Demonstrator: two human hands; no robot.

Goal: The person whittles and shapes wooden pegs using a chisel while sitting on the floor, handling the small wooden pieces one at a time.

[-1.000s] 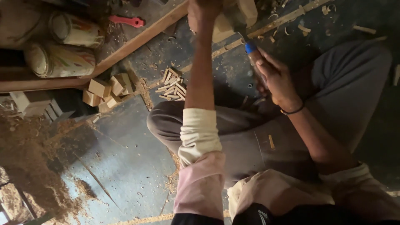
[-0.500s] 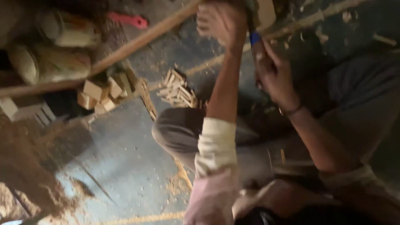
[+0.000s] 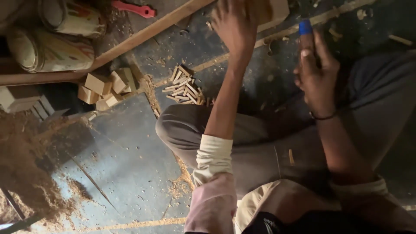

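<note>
Person seated on the floor (image 3: 121, 164), knees drawn up. Left hand (image 3: 236, 28) closed over a pale wood block (image 3: 273, 11) at the top edge, pressing it to the floor. Right hand (image 3: 318, 76) wrapped round a blue-tipped tool (image 3: 305, 28), tip up, close beside the block.

Risks, as I judge them: tool point sits near the left fingers; a slip off the block would strike them. Shavings and sawdust (image 3: 21, 164) underfoot could let the block skid. Loose sticks (image 3: 184, 84) lie near the knee.
</note>
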